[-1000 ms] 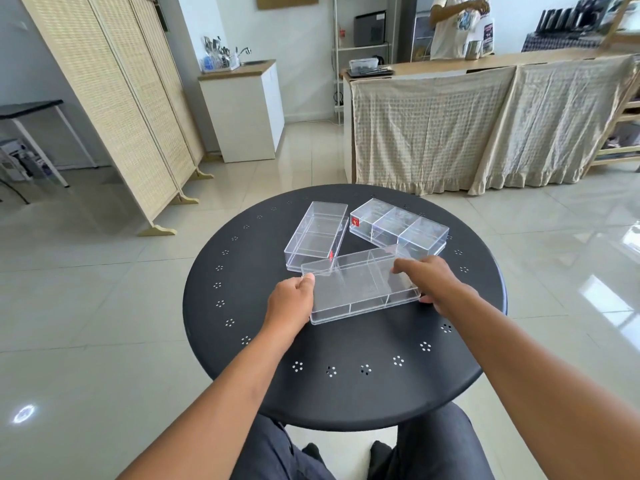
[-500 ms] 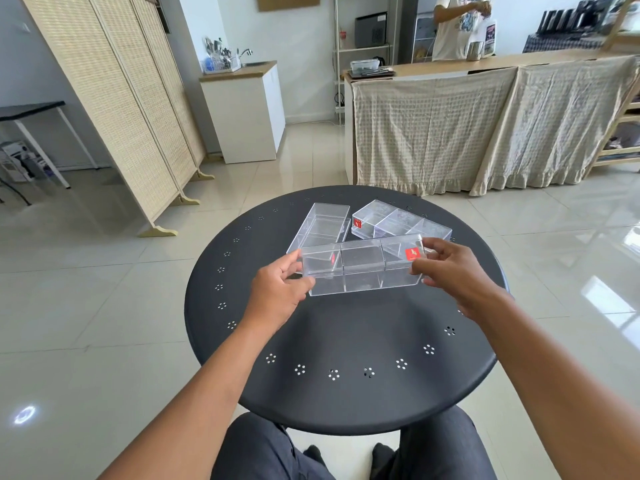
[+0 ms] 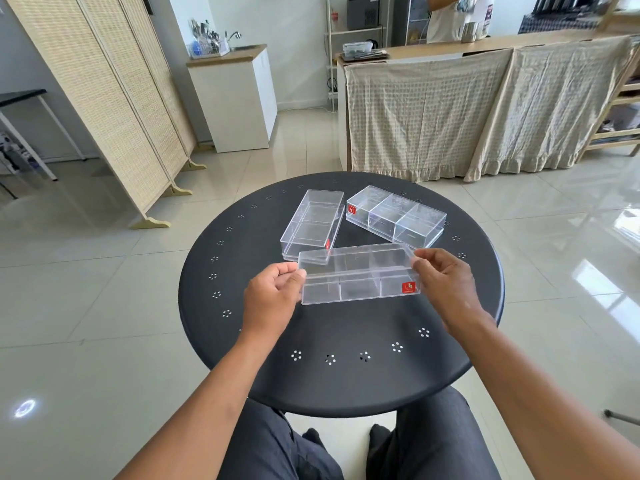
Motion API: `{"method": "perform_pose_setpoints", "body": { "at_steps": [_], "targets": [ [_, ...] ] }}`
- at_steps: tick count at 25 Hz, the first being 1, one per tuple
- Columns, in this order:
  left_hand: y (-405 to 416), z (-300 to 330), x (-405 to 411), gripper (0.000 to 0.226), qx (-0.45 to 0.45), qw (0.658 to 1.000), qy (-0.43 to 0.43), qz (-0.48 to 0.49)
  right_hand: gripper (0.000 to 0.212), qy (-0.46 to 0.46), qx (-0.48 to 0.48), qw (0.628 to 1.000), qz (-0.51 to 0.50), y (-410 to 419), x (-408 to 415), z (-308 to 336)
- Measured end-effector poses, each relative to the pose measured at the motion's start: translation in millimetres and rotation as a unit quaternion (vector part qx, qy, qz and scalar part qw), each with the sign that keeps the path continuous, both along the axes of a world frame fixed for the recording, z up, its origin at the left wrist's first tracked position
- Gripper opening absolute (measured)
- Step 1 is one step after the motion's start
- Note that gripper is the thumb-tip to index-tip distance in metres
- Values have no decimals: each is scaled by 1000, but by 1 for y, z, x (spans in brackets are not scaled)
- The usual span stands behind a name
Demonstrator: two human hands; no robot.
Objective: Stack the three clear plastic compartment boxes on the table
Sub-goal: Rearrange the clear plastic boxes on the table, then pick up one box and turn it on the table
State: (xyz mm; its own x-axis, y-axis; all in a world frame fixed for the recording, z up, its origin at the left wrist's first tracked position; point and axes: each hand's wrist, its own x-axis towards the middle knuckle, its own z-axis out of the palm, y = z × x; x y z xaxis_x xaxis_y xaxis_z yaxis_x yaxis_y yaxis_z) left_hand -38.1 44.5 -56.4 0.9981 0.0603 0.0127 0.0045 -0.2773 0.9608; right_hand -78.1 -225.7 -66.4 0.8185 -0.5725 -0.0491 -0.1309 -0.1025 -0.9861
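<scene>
Up off the round black table came the three-part box, and now its red sticker faces me. Left hand and right hand pinch its two ends. Behind wait the long box and the other divided box, so no stack yet.

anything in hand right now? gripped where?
Yes: the nearest clear box, pinched at its two short ends, left hand on the left end, right hand on the right end.
</scene>
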Motion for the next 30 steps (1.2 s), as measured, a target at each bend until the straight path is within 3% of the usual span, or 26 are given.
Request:
{"method": "perform_pose_setpoints", "body": {
  "at_steps": [4,8,12,15,17,21,24,26,30],
  "targets": [
    [3,-14,-3,36,27,999,7,-18,20,19,-18,1000,17,5,-10,-14],
    [3,-11,-1,28,20,1000,-6,-14,30,27,-51,998,18,4,-10,-7],
    [-2,18,17,30,104,988,-91,70,39,21,-99,995,-18,-10,3,18],
    [-25,51,43,28,115,981,-149,36,29,40,-100,992,-67,-38,28,32],
    [-54,65,73,27,87,989,-122,-21,31,70,-101,989,-87,-58,51,33],
    [-121,58,133,21,7,992,37,-118,51,164,-98,979,-75,-74,88,24],
    [-152,37,153,16,92,984,84,-129,51,197,-111,973,-44,-82,105,14],
    [-157,24,166,28,146,982,75,-96,51,204,-104,973,-28,-91,113,11],
    [-163,22,192,23,226,972,34,-57,49,196,-100,975,-18,-111,124,11]
  ]
}}
